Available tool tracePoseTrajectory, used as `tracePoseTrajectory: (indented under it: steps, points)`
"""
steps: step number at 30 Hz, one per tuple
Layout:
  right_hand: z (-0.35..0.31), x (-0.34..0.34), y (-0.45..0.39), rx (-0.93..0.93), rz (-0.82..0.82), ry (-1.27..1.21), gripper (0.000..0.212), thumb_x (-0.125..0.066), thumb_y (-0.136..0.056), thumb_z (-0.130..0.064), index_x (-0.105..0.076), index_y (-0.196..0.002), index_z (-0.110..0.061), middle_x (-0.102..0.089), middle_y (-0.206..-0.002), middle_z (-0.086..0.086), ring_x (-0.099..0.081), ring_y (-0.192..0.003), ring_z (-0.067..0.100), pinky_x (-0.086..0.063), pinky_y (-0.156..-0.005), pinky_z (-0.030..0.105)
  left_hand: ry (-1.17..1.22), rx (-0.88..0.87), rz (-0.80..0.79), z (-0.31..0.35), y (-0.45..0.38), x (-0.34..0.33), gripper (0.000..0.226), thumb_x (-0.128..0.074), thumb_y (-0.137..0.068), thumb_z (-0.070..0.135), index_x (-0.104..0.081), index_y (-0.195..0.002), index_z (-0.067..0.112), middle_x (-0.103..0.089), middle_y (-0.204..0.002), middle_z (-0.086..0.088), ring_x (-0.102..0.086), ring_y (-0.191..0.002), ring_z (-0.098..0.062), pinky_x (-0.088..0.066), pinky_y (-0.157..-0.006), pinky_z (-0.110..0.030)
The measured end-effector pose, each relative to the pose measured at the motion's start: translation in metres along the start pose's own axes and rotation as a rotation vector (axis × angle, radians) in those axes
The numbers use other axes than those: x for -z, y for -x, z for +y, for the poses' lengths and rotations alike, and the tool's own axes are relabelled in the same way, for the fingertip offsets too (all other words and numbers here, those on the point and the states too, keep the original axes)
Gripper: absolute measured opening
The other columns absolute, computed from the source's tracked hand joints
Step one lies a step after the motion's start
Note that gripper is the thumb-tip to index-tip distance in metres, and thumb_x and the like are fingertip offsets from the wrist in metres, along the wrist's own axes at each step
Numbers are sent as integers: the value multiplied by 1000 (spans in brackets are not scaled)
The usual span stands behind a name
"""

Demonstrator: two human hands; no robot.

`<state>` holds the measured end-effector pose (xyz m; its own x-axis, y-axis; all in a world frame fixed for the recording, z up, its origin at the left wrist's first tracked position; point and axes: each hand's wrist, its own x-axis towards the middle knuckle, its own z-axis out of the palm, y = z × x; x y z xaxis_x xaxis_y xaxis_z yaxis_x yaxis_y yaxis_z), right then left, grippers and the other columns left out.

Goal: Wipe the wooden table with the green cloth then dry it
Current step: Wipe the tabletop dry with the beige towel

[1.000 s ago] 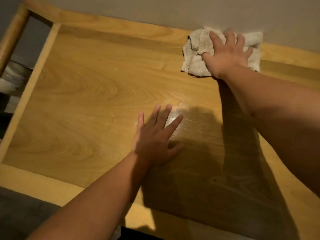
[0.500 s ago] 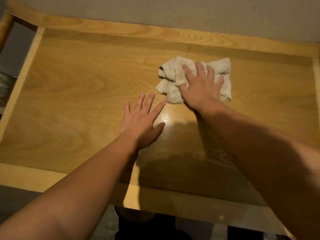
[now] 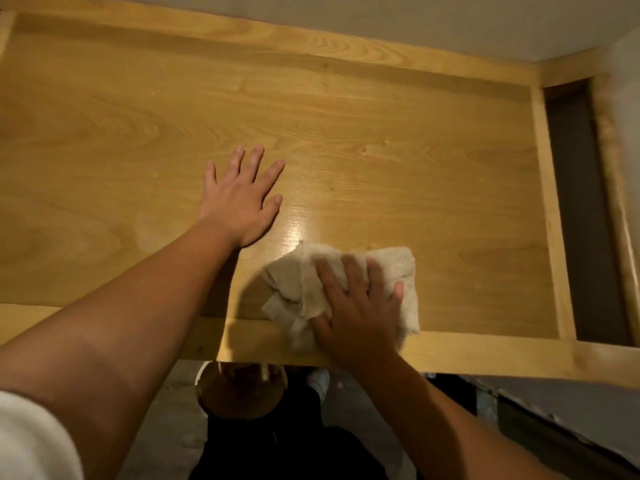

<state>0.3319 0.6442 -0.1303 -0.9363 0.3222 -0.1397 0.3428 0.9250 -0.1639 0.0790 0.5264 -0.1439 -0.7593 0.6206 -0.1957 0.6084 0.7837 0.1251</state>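
Right hand: fingers spread and laid flat on a crumpled cloth, palm pressing down; no fold is pinched or gripped, and the thumb lies along the cloth's near left side. The cloth appears off-white to beige in this warm light; no green is visible. It is bunched into loose folds and sits at the near edge of the wooden table, its lower part overlapping the raised pale border strip that frames the top. The right forearm runs back toward the lower right of the view.

Left hand: fingers extended and slightly fanned, palm flat on the bare tabletop, holding nothing. It lies to the left of and farther in than the cloth, near it but apart from it. A bright glossy patch shines on the wood between the thumb of this hand and the far corner of the cloth. The left forearm crosses the near border, ending at a white sleeve in the lower left corner.

Surround: the table's far edge meets a grey wall. Beyond the right border strip is a dark gap. Below the near edge stands a round brownish object, possibly a stool seat, though it is blurred, beside dark clothing.
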Motion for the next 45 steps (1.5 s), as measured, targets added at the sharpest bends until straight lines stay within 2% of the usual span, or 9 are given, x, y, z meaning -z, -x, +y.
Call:
tracePoseTrajectory:
  steps: [6,11,16,23,28,34,38,40,45]
  points:
    - [3,0,21,-19,-51,-17,76,-46,-78,-64,-33,-149,-39,-36,-152,3,-30,-140,37,-20,-101,74,-26,6,-19,4,1,5,65,-14,-95,62,-6,-156,45,0,-170,1,2,-156,-28,-6,-116,-71]
    - [4,4,21,-2,-47,-23,76,-48,-80,-66,-36,-148,-35,-37,-151,5,-31,-140,38,-19,-101,71,75,184,11,45,2,8,71,-28,-88,70,-21,-153,42,3,-168,-14,10,-154,-36,-1,-106,-80]
    - [13,5,22,23,-58,-25,79,-48,-77,-66,-30,-149,-38,-35,-152,3,-30,-140,38,-20,-100,73,58,51,-51,131,-6,-6,82,-13,-84,82,1,-156,46,13,-169,-5,13,-154,-31,0,-109,-79]
    - [80,18,47,-136,-75,22,82,-49,-75,-67,-33,-151,-40,-37,-157,2,-27,-145,38,-26,-100,75,33,77,-24,130,-10,-11,83,-10,-84,83,0,-156,45,8,-169,-2,9,-155,-30,1,-110,-76]
    - [88,21,33,-125,-88,35,78,-49,-77,-63,-34,-150,-39,-36,-155,4,-28,-143,39,-26,-98,75,46,82,-31,131,-7,-10,81,-12,-86,82,0,-157,44,9,-169,-2,11,-155,-29,1,-111,-76]
    - [113,27,-64,-88,-27,20,71,-41,-84,-57,-24,-151,-42,-27,-158,2,-20,-146,35,-27,-100,75,15,78,-60,129,-11,-12,81,-12,-86,81,5,-156,43,11,-169,-3,11,-155,-31,0,-111,-76]
    - [120,35,-160,-135,39,84,72,-46,-77,-58,-34,-147,-42,-38,-154,2,-27,-143,35,-26,-99,74,76,63,1,129,-10,-12,74,-27,-87,71,-18,-154,42,-4,-169,-7,0,-155,-34,-4,-109,-79]
    - [124,38,-205,-136,20,41,74,-41,-76,-60,-27,-148,-45,-33,-157,2,-20,-146,34,-18,-103,75,75,69,15,129,-11,-13,72,-32,-86,74,-27,-149,42,-8,-169,-6,-3,-155,-34,-5,-107,-79]
    - [131,48,-295,-144,-14,45,74,-24,-79,-64,-14,-150,-47,-20,-163,0,-8,-150,33,-10,-106,75,3,37,13,128,-14,-17,80,-20,-90,78,-15,-157,36,-5,-169,-9,-2,-155,-35,-8,-105,-82]
